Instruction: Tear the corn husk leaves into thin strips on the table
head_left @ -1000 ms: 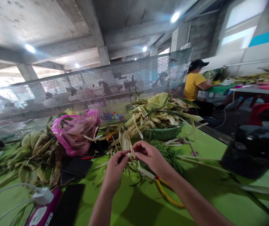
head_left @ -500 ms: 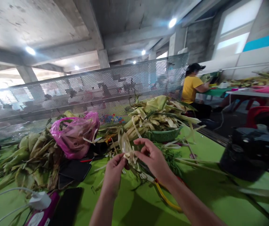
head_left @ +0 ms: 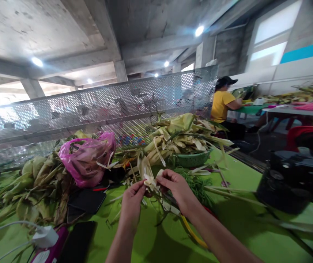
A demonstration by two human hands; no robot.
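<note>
Over the middle of the green table, my left hand [head_left: 134, 194] pinches a small bunch of pale corn husk [head_left: 151, 182] between thumb and forefinger. My right hand [head_left: 175, 185] is closed at the other side of the bunch, its thumb and fingers on a husk piece whose pale end sticks up beside the fingertips. Just beyond stands a longer husk leaf [head_left: 144, 166]; whether it joins the held bunch I cannot tell. Under and behind my right hand lie green string-like strands [head_left: 197, 184]. A yellow-handled tool [head_left: 192, 232] lies partly hidden below my right forearm.
Husks heap over a green basket [head_left: 192, 160] at the back. More husks [head_left: 40, 179] and a pink plastic bag [head_left: 86, 157] lie left, near a black phone [head_left: 76, 241] and a purple power strip [head_left: 51, 248]. A dark pot-like container [head_left: 288, 182] stands right. A co-worker [head_left: 222, 104] sits beyond.
My right hand's fingers, raised and spread before, have closed on the husk by the left fingertips. The left hand keeps its pinch in nearly the same place.
</note>
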